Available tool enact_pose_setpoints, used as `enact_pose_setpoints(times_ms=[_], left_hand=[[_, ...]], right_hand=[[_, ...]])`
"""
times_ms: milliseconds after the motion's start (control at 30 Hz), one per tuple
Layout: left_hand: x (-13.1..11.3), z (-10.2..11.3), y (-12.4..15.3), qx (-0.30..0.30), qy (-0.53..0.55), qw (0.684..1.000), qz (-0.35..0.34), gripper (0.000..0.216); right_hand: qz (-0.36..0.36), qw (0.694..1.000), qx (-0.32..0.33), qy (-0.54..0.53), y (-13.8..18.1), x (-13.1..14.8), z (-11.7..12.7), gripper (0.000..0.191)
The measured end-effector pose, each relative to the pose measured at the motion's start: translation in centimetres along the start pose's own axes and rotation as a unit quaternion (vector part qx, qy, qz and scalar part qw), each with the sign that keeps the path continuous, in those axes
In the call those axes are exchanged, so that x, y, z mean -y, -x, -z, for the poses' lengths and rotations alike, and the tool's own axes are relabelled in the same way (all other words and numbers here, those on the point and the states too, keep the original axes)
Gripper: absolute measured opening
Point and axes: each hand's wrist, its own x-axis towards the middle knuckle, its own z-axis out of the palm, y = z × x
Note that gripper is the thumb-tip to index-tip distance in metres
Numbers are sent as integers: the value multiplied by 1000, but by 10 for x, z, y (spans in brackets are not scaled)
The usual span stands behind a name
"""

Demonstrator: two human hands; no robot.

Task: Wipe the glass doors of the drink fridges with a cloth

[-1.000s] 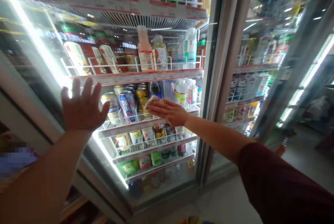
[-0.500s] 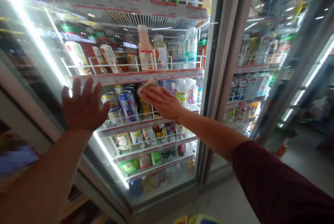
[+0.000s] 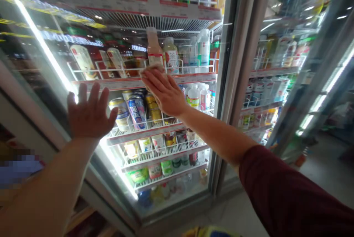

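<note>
A pale cloth lies under the fingers of my right hand, which presses it flat against the glass door of a lit drinks cooler. Only the cloth's upper edge shows past my fingertips; the rest is hidden beneath the hand. On the left, my left hand is raised with fingers spread and palm toward the glass, holding nothing. Whether its palm touches the pane I cannot tell. Behind the glass near my right hand stand a pink bottle and a blue can.
Wire shelves with price strips hold bottles, cans and cups inside the cooler. A metal door frame separates it from a second cooler door on the right. A yellow and blue object is partly visible at the bottom edge.
My right hand has slid up and slightly left across the glass with the cloth, from the can shelf to the pink bottle's base. My left hand has stayed almost still.
</note>
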Motion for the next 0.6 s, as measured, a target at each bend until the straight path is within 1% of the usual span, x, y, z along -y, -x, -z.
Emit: enact_pose_setpoints(times_ms=[33,67,100,133,200,233,267,300,333,433,467,500,533,567,600], left_hand=[[0,0,0,4,4,1000,4,89],[0,0,0,7,9,1000,8,89],[1,1,0,10,14,1000,14,89],[1,1,0,12,19,1000,19,89],[1,1,0,17,26,999,23,90],[1,1,0,18,28,999,25,90],[1,0,0,17,29,999,27,89],[1,0,0,16,29,999,27,89],[1,0,0,14,29,999,25,89],[0,-1,0,10,27,999,19,88],[0,-1,0,9,26,1000,14,89],[0,-1,0,8,24,1000,11,88],[0,-1,0,7,22,1000,9,88],[0,-1,-1,7,19,1000,9,88],[0,-1,-1,8,18,1000,9,89]], right_hand=[[-20,1000,-8,3,-3,4,-1,67],[-17,1000,-3,2,0,9,-4,67],[9,1000,16,-4,8,15,-11,67],[55,997,42,-15,19,21,-19,68],[161,981,97,-42,44,27,-34,69],[202,971,116,-53,52,25,-39,70],[221,966,123,-60,57,21,-40,71],[218,967,118,-61,58,15,-39,71],[194,974,101,-57,55,8,-35,72],[53,998,15,-28,42,-9,-20,69],[14,1000,-7,-20,43,-11,-18,67],[-5,1000,-17,-15,47,-10,-18,65],[1,1000,-11,-15,55,-7,-21,64],[36,999,8,-20,66,-4,-25,62],[87,995,36,-27,77,-1,-30,61]])
